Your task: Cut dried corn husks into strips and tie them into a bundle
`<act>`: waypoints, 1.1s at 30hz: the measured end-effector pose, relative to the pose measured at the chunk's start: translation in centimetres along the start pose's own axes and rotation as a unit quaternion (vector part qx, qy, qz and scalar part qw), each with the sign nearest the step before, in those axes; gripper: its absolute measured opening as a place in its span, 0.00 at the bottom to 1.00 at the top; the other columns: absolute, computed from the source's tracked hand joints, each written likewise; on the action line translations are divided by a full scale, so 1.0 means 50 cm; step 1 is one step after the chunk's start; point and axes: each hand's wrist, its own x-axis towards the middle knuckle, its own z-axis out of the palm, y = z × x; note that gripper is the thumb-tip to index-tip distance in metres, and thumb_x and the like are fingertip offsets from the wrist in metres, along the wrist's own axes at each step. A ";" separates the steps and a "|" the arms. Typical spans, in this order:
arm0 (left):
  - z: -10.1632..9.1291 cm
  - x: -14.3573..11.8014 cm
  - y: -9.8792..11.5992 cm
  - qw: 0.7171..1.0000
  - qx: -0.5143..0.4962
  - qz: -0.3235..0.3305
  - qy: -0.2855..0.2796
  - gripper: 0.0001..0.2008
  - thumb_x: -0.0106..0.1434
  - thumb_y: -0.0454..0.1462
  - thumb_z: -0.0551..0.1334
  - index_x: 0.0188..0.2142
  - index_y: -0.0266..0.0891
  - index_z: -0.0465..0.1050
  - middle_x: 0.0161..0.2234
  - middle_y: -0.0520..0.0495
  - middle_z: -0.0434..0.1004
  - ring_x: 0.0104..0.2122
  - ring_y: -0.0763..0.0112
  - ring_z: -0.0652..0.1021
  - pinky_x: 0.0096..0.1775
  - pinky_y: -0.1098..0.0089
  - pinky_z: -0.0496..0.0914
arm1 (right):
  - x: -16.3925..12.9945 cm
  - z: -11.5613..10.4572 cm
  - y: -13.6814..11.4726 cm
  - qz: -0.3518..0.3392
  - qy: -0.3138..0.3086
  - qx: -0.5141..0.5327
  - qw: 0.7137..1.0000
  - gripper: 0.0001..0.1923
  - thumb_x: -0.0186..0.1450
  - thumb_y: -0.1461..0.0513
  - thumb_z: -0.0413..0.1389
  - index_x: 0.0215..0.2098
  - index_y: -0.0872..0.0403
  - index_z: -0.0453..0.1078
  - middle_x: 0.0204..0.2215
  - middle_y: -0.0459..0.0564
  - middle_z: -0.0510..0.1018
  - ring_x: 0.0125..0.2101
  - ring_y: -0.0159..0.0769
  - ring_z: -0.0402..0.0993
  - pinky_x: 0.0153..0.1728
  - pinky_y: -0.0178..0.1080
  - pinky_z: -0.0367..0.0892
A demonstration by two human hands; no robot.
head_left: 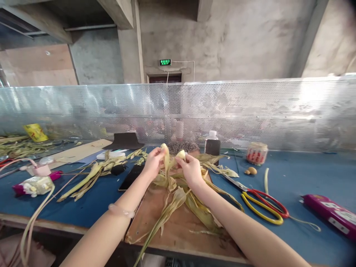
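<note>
My left hand [152, 163] is closed in a pinch on a dried leaf strip [167, 165]. Its pale folded top sticks up past the fingertips, and the rest hangs down. Beside it, my right hand [191, 168] pinches a small pale leaf piece [181, 153] with a rounded end. Whether the two pieces are joined cannot be seen. Below both hands, more dried yellow-green leaves [174, 205] are spread over a brown board [155, 230]. To the right of my right forearm lie scissors [264, 204] with one red and one yellow handle.
A clear bottle [212, 136] and a lidded jar [256, 153] stand towards the back. At the right edge lies a purple tool [330, 211]. Leaf strips [94, 176] and a cabled device [36, 185] are on the left. A perforated metal screen [125, 111] closes off the table's far side.
</note>
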 end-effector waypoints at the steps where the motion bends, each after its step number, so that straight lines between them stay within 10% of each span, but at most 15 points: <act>1: -0.008 0.007 0.005 0.999 -0.026 0.014 0.028 0.15 0.47 0.39 0.71 0.23 0.37 0.65 0.21 0.56 0.70 0.20 0.78 0.71 0.23 0.76 0.64 | 0.004 -0.004 0.000 0.002 0.013 0.015 1.000 0.14 0.51 0.54 0.61 0.23 0.56 0.67 0.17 0.42 0.69 0.20 0.31 0.67 0.22 0.33 0.63; 8: -0.080 0.050 0.043 0.948 -0.214 0.018 0.236 0.10 0.62 0.31 0.60 0.24 0.37 0.66 0.22 0.53 0.72 0.22 0.79 0.74 0.30 0.75 0.70 | 0.042 -0.045 0.003 -0.009 0.102 0.083 0.991 0.14 0.49 0.54 0.62 0.23 0.56 0.66 0.19 0.43 0.71 0.23 0.32 0.71 0.28 0.35 0.68; 15: -0.138 0.064 0.050 0.908 -0.272 0.046 0.314 0.12 0.67 0.31 0.54 0.26 0.39 0.66 0.21 0.56 0.72 0.22 0.83 0.75 0.33 0.79 0.71 | 0.073 -0.083 -0.011 -0.024 0.204 0.150 0.967 0.12 0.48 0.57 0.63 0.24 0.57 0.68 0.18 0.42 0.72 0.20 0.29 0.69 0.23 0.33 0.67; 27: -0.218 0.056 0.093 0.906 -0.297 0.061 0.294 0.20 0.70 0.36 0.49 0.20 0.38 0.63 0.12 0.58 0.64 0.09 0.86 0.61 0.14 0.84 0.56 | 0.161 -0.239 -0.073 -0.097 0.368 0.198 0.903 0.11 0.53 0.61 0.62 0.24 0.56 0.63 0.19 0.39 0.68 0.18 0.23 0.66 0.25 0.30 0.69; 33: -0.197 0.057 0.106 0.928 -0.298 0.035 0.220 0.19 0.69 0.35 0.51 0.23 0.36 0.70 0.15 0.54 0.69 0.12 0.88 0.64 0.17 0.87 0.60 | 0.169 -0.273 -0.067 -0.100 0.395 0.172 0.897 0.12 0.54 0.58 0.62 0.27 0.55 0.63 0.22 0.41 0.70 0.19 0.25 0.68 0.17 0.28 0.64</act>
